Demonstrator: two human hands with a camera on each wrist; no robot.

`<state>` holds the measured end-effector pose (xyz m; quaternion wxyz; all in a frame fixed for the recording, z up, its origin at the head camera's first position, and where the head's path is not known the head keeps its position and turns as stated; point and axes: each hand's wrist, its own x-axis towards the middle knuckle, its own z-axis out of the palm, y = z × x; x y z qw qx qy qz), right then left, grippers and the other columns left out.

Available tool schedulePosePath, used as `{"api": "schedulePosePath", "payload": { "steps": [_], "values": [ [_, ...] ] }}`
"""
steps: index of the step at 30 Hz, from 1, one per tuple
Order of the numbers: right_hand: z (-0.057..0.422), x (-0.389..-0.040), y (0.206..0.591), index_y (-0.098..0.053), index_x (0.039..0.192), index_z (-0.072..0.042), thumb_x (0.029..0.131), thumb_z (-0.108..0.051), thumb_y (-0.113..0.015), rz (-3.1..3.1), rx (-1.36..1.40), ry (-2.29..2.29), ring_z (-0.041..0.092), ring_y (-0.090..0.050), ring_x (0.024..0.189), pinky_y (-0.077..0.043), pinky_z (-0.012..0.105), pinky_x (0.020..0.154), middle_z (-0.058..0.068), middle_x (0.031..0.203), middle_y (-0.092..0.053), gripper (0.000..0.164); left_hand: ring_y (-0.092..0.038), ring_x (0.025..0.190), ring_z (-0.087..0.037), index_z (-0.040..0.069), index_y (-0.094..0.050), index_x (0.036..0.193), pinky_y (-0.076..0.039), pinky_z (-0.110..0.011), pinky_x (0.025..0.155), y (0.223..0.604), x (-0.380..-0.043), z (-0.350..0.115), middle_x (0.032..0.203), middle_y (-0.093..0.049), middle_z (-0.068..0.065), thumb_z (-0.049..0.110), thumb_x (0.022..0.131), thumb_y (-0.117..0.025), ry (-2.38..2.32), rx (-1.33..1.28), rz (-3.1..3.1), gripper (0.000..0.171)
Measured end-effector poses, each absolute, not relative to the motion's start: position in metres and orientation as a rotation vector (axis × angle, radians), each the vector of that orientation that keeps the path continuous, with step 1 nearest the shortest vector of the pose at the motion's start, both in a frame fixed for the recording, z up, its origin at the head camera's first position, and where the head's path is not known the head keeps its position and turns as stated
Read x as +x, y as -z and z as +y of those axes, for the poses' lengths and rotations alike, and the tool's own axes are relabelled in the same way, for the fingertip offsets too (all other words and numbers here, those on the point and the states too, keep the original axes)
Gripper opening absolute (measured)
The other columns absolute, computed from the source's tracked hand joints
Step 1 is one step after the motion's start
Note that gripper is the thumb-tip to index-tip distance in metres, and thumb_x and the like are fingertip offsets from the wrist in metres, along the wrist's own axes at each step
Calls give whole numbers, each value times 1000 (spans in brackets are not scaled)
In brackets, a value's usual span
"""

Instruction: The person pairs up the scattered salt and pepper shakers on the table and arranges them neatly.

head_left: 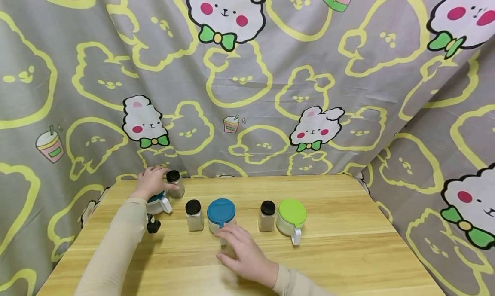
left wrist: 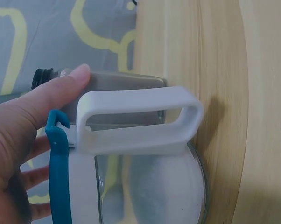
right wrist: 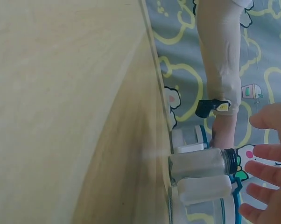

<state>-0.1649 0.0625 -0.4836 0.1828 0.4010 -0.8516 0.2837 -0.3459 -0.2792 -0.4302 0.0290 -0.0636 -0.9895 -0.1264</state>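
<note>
At the back left, my left hand (head_left: 151,183) is over a clear jar with a blue lid and white handle (left wrist: 140,95). Its thumb lies across the neck of a black-capped glass bottle (head_left: 177,189); the other fingers, partly hidden behind the lid, are not seen curled round anything. Whether the thumb presses the bottle cannot be told. My right hand (head_left: 245,255), fingers spread and slightly bent, hovers by the handle of the middle blue-lidded jar (head_left: 221,211). Left of that jar stands another black-capped bottle (head_left: 194,216).
On the right, a third black-capped bottle (head_left: 267,217) stands beside a green-lidded jar (head_left: 291,216) with a white handle. All stand upright on the wooden table (head_left: 348,244). A patterned curtain (head_left: 247,94) hangs along the table's back edge. A small black device (head_left: 153,224) sits at the left wrist.
</note>
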Motion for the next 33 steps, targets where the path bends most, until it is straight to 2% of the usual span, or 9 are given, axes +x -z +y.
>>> {"api": "schedulePosePath", "payload": {
  "steps": [4, 12, 19, 27, 33],
  "values": [
    [59, -163, 483, -59, 127, -13, 89, -33, -68, -2390, 1146, -789, 23, -50, 130, -42, 48, 108, 0, 132, -59, 44, -31, 132, -55, 4, -51, 140, -27, -75, 100, 430, -347, -280, 146, -43, -27, 54, 78, -75, 394, -201, -3067, 84],
    [51, -160, 484, -58, 128, -14, 92, -33, -65, -2361, 1238, -756, 21, -52, 128, -43, 39, 109, 0, 134, -57, 41, -32, 131, -55, 3, -50, 140, -27, -75, 101, 430, -347, -278, 145, -45, -27, 55, 77, -75, 412, -187, -3089, 86],
    [44, -159, 487, -57, 128, -13, 92, -32, -65, -2331, 1291, -723, 21, -51, 129, -41, 38, 112, 1, 130, -59, 42, -33, 131, -54, 2, -52, 138, -26, -74, 102, 433, -349, -277, 144, -47, -26, 57, 76, -76, 421, -190, -3095, 86],
    [36, -161, 488, -54, 131, -15, 94, -33, -62, -2355, 1338, -732, 13, -49, 127, -41, 30, 111, 0, 131, -57, 41, -32, 133, -53, 1, -53, 137, -24, -74, 103, 437, -348, -277, 145, -46, -25, 59, 75, -76, 440, -207, -3074, 88],
    [32, -162, 489, -55, 130, -15, 94, -34, -62, -2345, 1342, -707, 13, -50, 127, -41, 29, 110, -2, 132, -56, 41, -34, 133, -52, 1, -55, 135, -24, -73, 104, 439, -345, -276, 144, -49, -24, 59, 73, -77, 425, -224, -3025, 87]
  ]
}}
